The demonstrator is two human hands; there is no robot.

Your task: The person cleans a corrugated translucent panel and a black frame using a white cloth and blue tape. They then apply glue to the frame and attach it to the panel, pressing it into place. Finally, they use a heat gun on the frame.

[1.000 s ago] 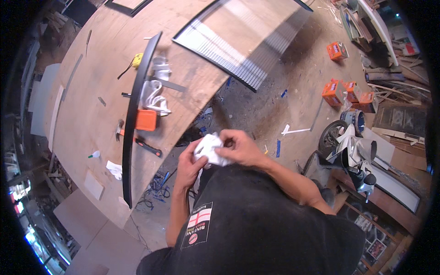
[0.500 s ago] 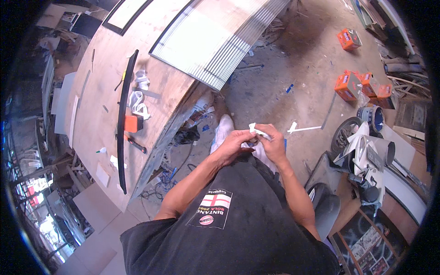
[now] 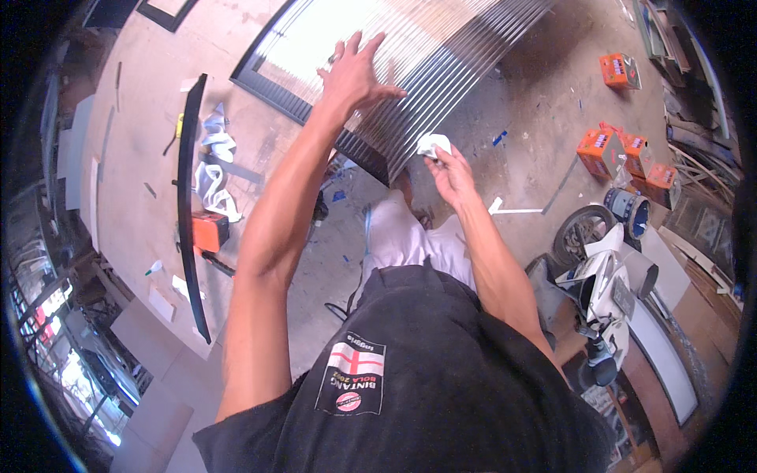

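Our left hand [image 3: 352, 75] lies spread flat on the ribbed glass panel [image 3: 410, 47], steadying it; our right hand [image 3: 451, 169] pinches a crumpled white cloth [image 3: 433, 145] (bunched for wiping) just below the panel's edge.

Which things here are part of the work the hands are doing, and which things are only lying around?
In the work:
- left hand, flat on the ribbed glass panel
- right hand, fingers gripping a white cloth

Lying about:
- orange boxes on the floor
- long black strip on the workbench
- orange tool
- motorbike
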